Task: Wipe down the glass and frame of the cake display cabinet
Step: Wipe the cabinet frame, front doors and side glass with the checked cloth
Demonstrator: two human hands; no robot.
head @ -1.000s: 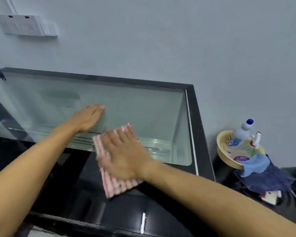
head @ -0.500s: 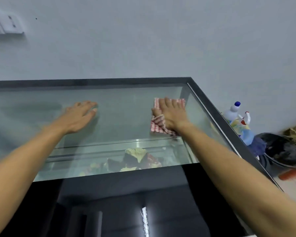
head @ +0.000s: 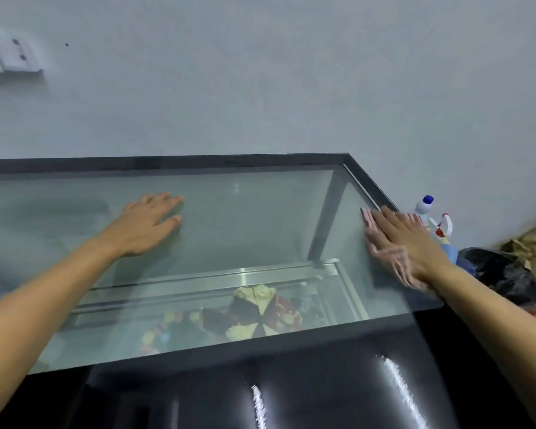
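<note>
The cake display cabinet has a glass top (head: 245, 218) inside a black frame (head: 369, 184). My left hand (head: 146, 224) lies flat on the glass, left of centre, fingers straight. My right hand (head: 409, 239) presses a red-and-white striped cloth (head: 384, 249) flat against the right edge of the glass, where it meets the frame. The cloth is blurred and mostly under the hand. Cake slices (head: 254, 311) show through the glass below.
A grey wall stands right behind the cabinet, with a white socket plate (head: 10, 54) at upper left. Beside the cabinet's right end are a white bottle with a blue cap (head: 424, 205), a spray bottle (head: 444, 226) and a dark bin (head: 505, 274).
My right hand slid the cloth from the near middle of the top to its right edge. My left hand stayed flat on the glass. The view swung right.
</note>
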